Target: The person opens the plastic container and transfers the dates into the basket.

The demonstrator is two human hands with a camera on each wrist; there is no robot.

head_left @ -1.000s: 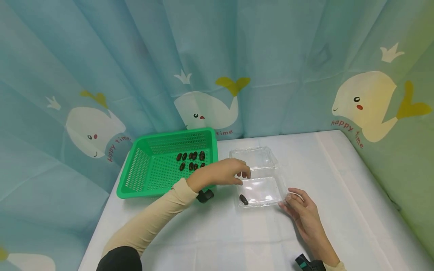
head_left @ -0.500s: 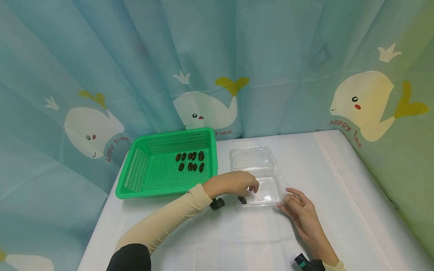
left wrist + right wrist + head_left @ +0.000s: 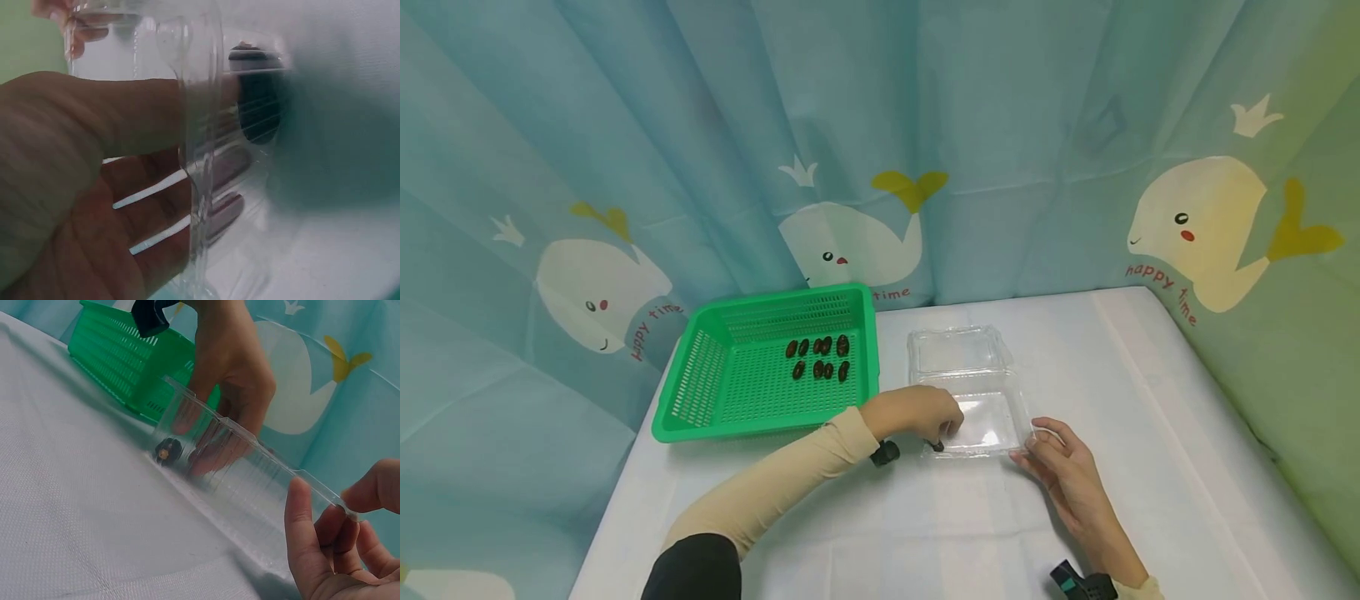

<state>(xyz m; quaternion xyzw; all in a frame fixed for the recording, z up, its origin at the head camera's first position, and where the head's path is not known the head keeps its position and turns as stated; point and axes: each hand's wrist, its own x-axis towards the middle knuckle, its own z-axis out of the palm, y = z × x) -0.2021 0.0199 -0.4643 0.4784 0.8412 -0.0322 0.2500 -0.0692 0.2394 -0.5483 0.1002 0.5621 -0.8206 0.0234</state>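
Observation:
A clear plastic clamshell box [image 3: 958,350] lies on the table with its lid laid back. My left hand [image 3: 917,410] reaches into the tray, fingers curled, at a dark brown wrinkled date [image 3: 167,452] in the near-left corner. In the left wrist view its thumb meets the edge of the date [image 3: 259,97]; the index finger is largely hidden. My right hand [image 3: 1063,467] pinches the box's near-right corner between thumb and fingers, as the right wrist view shows. Several more dates [image 3: 817,369] lie in two rows inside a green basket [image 3: 670,408].
The green basket stands left of the box, its right wall close behind my left wrist. A white cloth [image 3: 880,533] covers the table. A blue curtain [image 3: 1000,150] printed with whales hangs along the back edge.
My left hand has moved down and nearer into the tray, and its fingers have closed in on the date in the corner. The right hand stays at the box corner.

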